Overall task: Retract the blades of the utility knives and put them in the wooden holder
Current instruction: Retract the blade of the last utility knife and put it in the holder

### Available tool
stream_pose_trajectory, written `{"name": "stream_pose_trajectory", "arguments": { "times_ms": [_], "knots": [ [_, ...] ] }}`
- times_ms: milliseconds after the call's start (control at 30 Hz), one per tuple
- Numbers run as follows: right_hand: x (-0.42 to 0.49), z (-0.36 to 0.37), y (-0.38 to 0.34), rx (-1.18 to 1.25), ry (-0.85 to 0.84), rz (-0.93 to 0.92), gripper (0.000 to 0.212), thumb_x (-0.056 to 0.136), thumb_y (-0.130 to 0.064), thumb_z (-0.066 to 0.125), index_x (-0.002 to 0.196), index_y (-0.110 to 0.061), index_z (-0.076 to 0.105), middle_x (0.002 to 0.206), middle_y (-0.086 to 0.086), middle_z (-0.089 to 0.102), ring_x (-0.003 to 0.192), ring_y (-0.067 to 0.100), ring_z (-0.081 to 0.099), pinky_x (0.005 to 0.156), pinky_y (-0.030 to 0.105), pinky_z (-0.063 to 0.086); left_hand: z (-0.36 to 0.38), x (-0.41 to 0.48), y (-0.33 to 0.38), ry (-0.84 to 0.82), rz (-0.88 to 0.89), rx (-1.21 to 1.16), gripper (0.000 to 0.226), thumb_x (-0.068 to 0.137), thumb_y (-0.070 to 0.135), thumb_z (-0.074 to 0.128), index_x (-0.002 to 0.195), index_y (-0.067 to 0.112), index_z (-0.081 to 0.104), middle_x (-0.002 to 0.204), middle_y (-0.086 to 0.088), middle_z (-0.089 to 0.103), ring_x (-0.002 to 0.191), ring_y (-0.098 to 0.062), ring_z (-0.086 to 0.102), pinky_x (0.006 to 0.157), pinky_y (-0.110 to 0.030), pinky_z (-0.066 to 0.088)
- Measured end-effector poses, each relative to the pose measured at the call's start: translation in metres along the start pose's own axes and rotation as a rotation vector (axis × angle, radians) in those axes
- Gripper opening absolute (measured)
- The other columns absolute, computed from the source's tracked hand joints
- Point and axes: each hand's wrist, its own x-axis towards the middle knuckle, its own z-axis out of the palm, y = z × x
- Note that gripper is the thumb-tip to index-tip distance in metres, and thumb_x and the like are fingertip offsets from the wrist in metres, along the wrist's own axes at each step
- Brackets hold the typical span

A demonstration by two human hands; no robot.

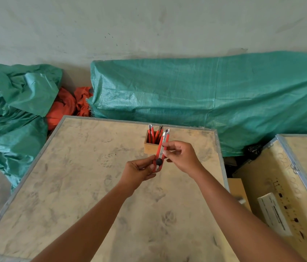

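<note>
Utility knife [160, 153], red with a black knob, is being held over a scuffed plywood tabletop [84, 186]: the left hand [139, 171] is gripping its lower end, the right hand [182, 156] is pinching its middle. Just behind, a wooden holder [150, 147] is standing with several red knives [153, 134] upright inside. Green tarps [205, 91] are lying against a grey wall [149, 25].
</note>
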Motion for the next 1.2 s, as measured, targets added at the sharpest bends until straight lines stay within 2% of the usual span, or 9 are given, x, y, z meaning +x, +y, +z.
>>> {"name": "stream_pose_trajectory", "arguments": {
  "times_ms": [100,200,333,433,533,600,700,967,1200],
  "knots": [
    [0.029,-0.005,-0.008,-0.022,0.048,-0.034,0.03,0.085,-0.003,0.078,0.109,-0.021,0.078,0.101,0.001,0.079,0.09,0.018,0.077,0.084,0.047,0.065,-0.002,0.029,0.016,0.051,0.02,0.101,0.032,0.09,0.001,0.067,0.121,0.008,0.069,0.107,-0.012,0.076,0.097,-0.025,0.075,0.084,-0.038,0.061],
    [0.061,-0.007,-0.009,-0.032,0.121,-0.051,0.03,0.084,-0.004,0.079,0.107,-0.023,0.079,0.102,0.002,0.079,0.09,0.02,0.078,0.082,0.049,0.065,-0.004,0.061,0.029,0.112,0.026,0.179,0.03,0.087,0.003,0.072,0.116,0.008,0.072,0.113,-0.009,0.075,0.094,-0.024,0.075,0.081,-0.039,0.063],
    [0.096,0.001,-0.003,-0.074,0.234,-0.064,0.029,0.084,-0.003,0.078,0.105,-0.022,0.08,0.099,-0.005,0.077,0.087,0.019,0.077,0.08,0.048,0.065,-0.005,0.096,0.035,0.153,0.043,0.323,0.038,0.081,0.007,0.078,0.118,0.015,0.072,0.119,-0.007,0.073,0.098,-0.021,0.073,0.089,-0.04,0.06],
    [0.111,0.013,0.01,-0.121,0.288,-0.07,0.029,0.083,-0.002,0.079,0.105,-0.02,0.08,0.101,0.0,0.078,0.085,0.022,0.077,0.079,0.047,0.065,-0.002,0.117,0.036,0.199,0.075,0.536,0.053,0.08,0.015,0.081,0.129,0.022,0.065,0.13,-0.002,0.067,0.117,-0.018,0.061,0.103,-0.042,0.05],
    [0.122,0.023,0.022,-0.174,0.311,-0.076,0.03,0.084,-0.001,0.078,0.109,-0.016,0.08,0.109,0.007,0.079,0.086,0.023,0.077,0.08,0.042,0.065,0.0,0.136,0.037,0.203,0.047,0.675,0.073,0.079,0.019,0.082,0.144,0.016,0.049,0.15,-0.006,0.05,0.139,-0.026,0.044,0.115,-0.04,0.035],
    [0.126,0.028,0.028,-0.197,0.305,-0.059,0.031,0.085,0.001,0.076,0.111,-0.016,0.08,0.11,0.007,0.079,0.084,0.019,0.075,0.082,0.036,0.064,0.001,0.145,0.037,0.161,0.009,0.71,0.074,0.08,0.017,0.08,0.145,0.012,0.045,0.149,-0.009,0.05,0.138,-0.029,0.046,0.11,-0.035,0.037],
    [0.127,0.036,0.038,-0.258,0.293,-0.069,0.029,0.086,0.001,0.075,0.11,-0.014,0.08,0.108,0.006,0.08,0.09,0.02,0.075,0.085,0.033,0.062,0.001,0.152,0.033,0.112,-0.058,0.736,0.064,0.083,0.011,0.076,0.142,0.014,0.05,0.135,-0.01,0.062,0.125,-0.031,0.057,0.095,-0.029,0.043],
    [0.125,0.051,0.056,-0.347,0.2,-0.053,0.03,0.087,0.002,0.071,0.113,-0.011,0.079,0.112,0.009,0.079,0.102,0.025,0.074,0.094,0.036,0.059,-0.003,0.157,0.02,0.157,-0.042,0.7,0.06,0.082,0.009,0.078,0.137,0.018,0.056,0.132,-0.008,0.066,0.121,-0.029,0.06,0.101,-0.037,0.047],
    [0.122,0.051,0.06,-0.378,0.177,-0.081,0.031,0.086,0.001,0.072,0.114,-0.009,0.078,0.112,0.01,0.079,0.1,0.026,0.075,0.095,0.036,0.059,0.002,0.151,0.018,0.176,-0.024,0.677,0.056,0.086,0.006,0.073,0.138,0.013,0.055,0.13,-0.009,0.066,0.12,-0.028,0.06,0.091,-0.025,0.042]
  ]
}}
